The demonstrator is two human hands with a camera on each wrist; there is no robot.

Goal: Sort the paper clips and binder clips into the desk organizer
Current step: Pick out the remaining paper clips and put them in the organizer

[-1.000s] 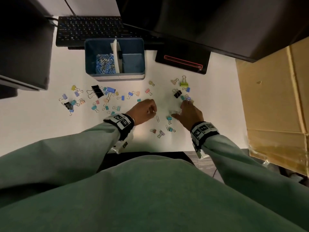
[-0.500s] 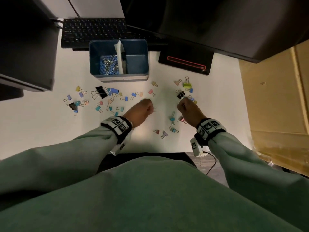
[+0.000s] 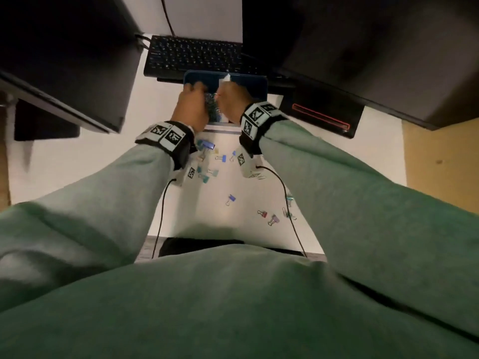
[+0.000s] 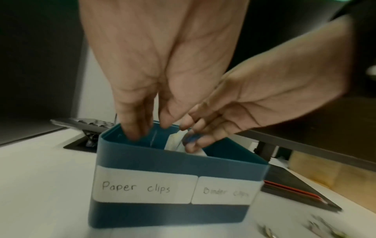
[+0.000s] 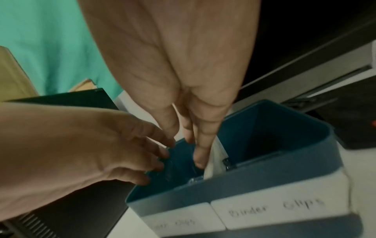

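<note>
The blue desk organizer (image 3: pixel 259 84) (image 4: pixel 162 161) (image 5: pixel 264 177) stands in front of the keyboard, with labels "Paper clips" on the left and "Binder clips" on the right. A white divider (image 3: pixel 226 77) (image 5: pixel 215 159) splits it. Both hands hang over the left compartment. My left hand (image 3: pixel 191 104) (image 4: pixel 150 130) points its straight fingers down into it. My right hand (image 3: pixel 230 99) (image 5: pixel 187 145) does the same beside the divider, and I see nothing held. A thin clip (image 4: pixel 151 138) seems to be falling inside. Paper clips (image 3: pixel 211 107) lie at the bottom. Several binder clips (image 3: pixel 230 199) lie scattered on the desk.
A black keyboard (image 3: pixel 194 55) lies behind the organizer. Dark monitors overhang both sides. To the right of the organizer lies a black tray with a red line (image 3: pixel 321 116). A cardboard box (image 3: pixel 440 161) stands at the far right. Thin cables (image 3: pixel 160 216) trail from both wrists.
Both hands have left the middle of the desk and moved forward to the organizer's left compartment. Their curled fingers have straightened downward over it.
</note>
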